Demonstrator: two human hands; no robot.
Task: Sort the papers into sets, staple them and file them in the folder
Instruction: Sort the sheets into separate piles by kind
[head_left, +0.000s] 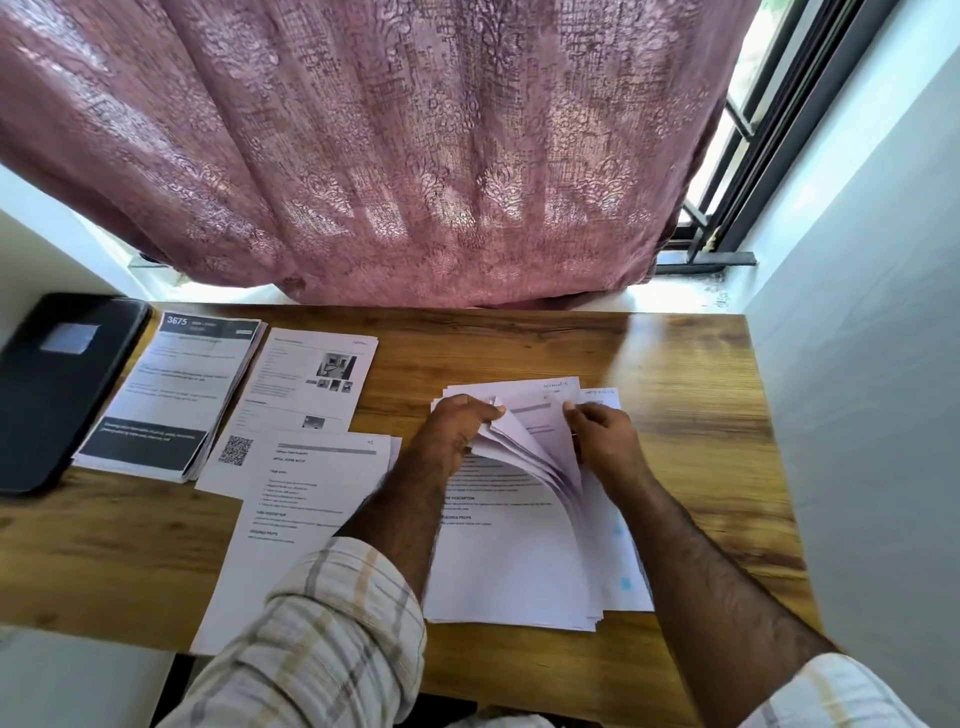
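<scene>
Head view: left hand (460, 426) pinching lifted, fanned sheets of white printed paper stack (524, 566) on wooden worktop (691, 415); right hand (602, 434) pinching one sheet's upper edge. Sorted white printed sets (171, 395) left of it, beside black zip folder (57, 384).

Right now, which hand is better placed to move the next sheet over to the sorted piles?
Probably left. The left hand already grips the lifted sheets and sits nearer the sorted piles at the table's left. The right hand pinches the sheets' right edge, farther away.
</scene>
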